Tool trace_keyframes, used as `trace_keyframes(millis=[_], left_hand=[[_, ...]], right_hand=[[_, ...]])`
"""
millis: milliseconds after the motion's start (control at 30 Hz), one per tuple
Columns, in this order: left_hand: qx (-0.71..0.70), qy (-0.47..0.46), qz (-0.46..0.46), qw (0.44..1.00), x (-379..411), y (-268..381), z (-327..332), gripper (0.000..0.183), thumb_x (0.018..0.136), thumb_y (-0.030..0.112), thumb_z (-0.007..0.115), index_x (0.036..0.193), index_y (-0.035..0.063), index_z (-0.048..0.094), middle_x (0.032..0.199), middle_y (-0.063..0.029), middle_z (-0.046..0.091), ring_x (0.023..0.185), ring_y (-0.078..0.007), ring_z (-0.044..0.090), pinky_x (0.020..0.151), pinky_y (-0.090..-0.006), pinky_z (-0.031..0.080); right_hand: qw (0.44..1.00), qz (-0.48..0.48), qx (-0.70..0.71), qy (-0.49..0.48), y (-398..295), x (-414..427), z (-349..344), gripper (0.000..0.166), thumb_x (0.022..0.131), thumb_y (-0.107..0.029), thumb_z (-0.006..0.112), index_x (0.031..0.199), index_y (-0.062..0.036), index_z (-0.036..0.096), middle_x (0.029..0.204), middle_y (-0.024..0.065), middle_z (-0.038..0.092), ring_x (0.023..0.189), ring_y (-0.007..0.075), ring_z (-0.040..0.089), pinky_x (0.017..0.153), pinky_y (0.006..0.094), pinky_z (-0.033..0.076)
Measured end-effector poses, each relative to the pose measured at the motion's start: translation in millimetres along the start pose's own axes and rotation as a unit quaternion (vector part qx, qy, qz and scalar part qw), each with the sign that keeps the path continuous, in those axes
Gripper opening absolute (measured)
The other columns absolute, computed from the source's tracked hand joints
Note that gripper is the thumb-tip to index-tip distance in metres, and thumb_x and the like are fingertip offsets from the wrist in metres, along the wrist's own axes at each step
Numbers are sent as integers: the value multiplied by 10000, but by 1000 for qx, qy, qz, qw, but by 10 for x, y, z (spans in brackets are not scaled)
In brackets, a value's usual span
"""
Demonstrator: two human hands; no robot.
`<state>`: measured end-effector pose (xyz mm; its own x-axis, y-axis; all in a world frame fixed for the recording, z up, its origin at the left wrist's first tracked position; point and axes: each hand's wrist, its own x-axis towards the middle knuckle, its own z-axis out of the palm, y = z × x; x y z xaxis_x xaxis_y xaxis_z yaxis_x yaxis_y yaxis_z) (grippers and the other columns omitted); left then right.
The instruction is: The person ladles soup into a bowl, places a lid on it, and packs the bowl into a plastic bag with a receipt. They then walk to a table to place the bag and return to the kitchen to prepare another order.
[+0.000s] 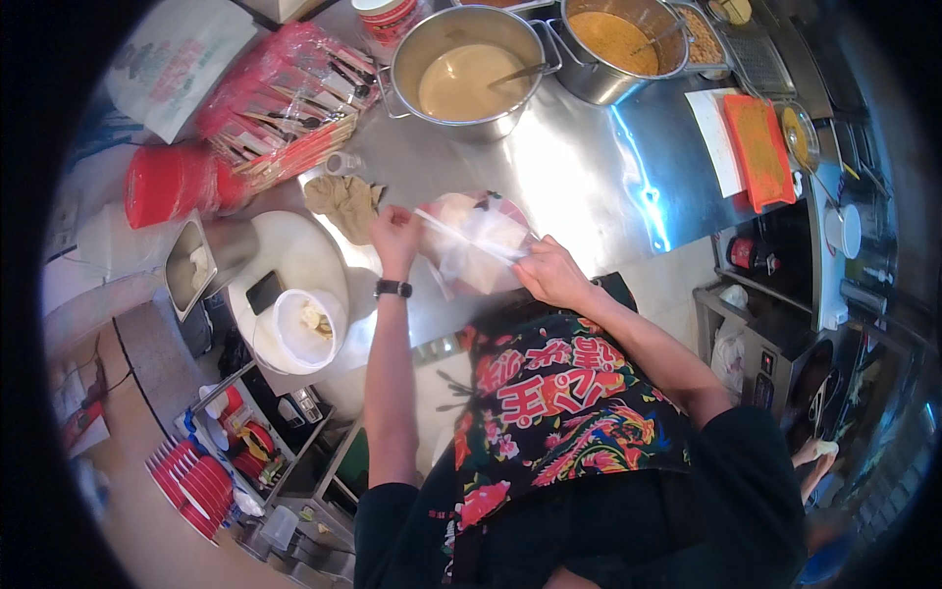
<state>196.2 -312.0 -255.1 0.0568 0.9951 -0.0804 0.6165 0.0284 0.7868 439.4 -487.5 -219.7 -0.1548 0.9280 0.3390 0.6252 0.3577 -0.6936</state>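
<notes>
A thin translucent plastic bag [482, 247] is stretched between my hands, above the near edge of the steel counter. My left hand [396, 232] pinches its left corner with the fingers curled. At the bag's right side, my right hand [550, 271] grips the edge in a closed fist. Pale contents and a reddish, round-edged surface [521, 213] show through or behind the plastic; whether they are inside it I cannot tell. A crumpled brown cloth [342, 206] lies just left of my left hand.
Two steel pots, one with pale liquid [471, 81] and one with orange liquid [614, 40], stand at the back. At left, a round white board [287, 228] bears a phone [264, 292] and a white tub [310, 331]. Wrapped chopsticks [294, 121] and an orange tray [759, 151] flank the counter.
</notes>
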Motion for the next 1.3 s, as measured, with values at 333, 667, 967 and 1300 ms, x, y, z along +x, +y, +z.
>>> trace_keyframes(millis=[333,667,967,1300], left_hand=[[-300,-113,-24,947,-788,924,-182,156,877,148,702,817,6,680,713,-2,612,644,-51,511,587,-223,406],[80,63,102,990,-521,768,-330,109,750,114,723,812,26,703,765,-72,622,680,-153,565,645,-291,437],[-62,48,21,997,-65,-255,74,202,748,198,730,849,25,719,750,-70,662,686,-149,579,664,-283,473],[-112,-101,217,965,-287,843,-164,478,824,170,739,1203,-32,529,1145,-96,611,1063,-195,578,901,-335,469]], right_hand=[[896,223,385,-6,-452,760,-154,130,783,-1,563,881,-10,649,787,88,630,729,263,620,723,314,480],[994,84,68,-18,-280,659,62,126,774,-177,644,810,-57,628,783,85,636,841,298,582,866,414,396],[996,16,31,-87,-18,200,-77,202,781,-271,707,752,-92,618,719,55,539,732,255,503,869,392,370],[984,156,68,55,-264,978,198,232,864,-271,628,837,-42,653,687,157,619,682,323,608,619,391,450]])
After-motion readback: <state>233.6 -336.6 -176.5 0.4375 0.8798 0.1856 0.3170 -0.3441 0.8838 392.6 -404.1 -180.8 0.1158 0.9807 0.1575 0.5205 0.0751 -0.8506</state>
